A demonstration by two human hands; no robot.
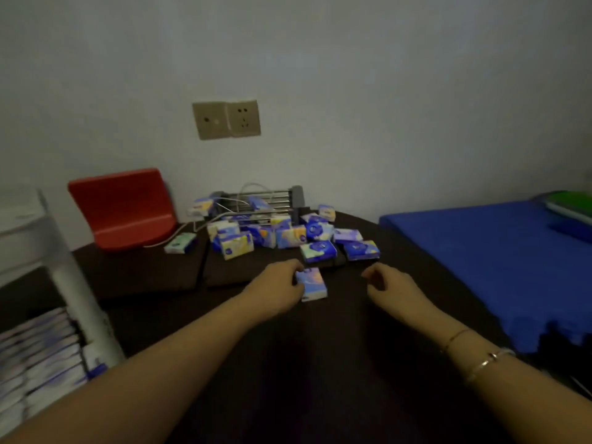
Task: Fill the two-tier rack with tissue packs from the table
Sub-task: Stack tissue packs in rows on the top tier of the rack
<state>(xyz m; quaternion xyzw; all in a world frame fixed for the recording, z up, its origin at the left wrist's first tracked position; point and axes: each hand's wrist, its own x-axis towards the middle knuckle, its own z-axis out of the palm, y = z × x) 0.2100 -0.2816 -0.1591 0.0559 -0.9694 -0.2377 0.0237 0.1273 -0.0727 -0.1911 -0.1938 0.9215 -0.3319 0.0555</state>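
A pile of small blue and yellow tissue packs (288,233) lies on the dark table (288,363) near the wall. My left hand (278,290) grips one tissue pack (312,285) just in front of the pile. My right hand (390,286) hovers to the right of that pack with fingers loosely curled, holding nothing. A white two-tier rack (69,283) stands at the left edge; its lower tier holds rows of tissue packs (38,357). The upper tier is mostly out of view.
A red plastic seat (123,208) leans against the wall at the back left. A metal wire rack (266,200) with a white cable sits behind the pile. One green pack (181,243) lies apart. A blue foam mat (490,257) covers the right side.
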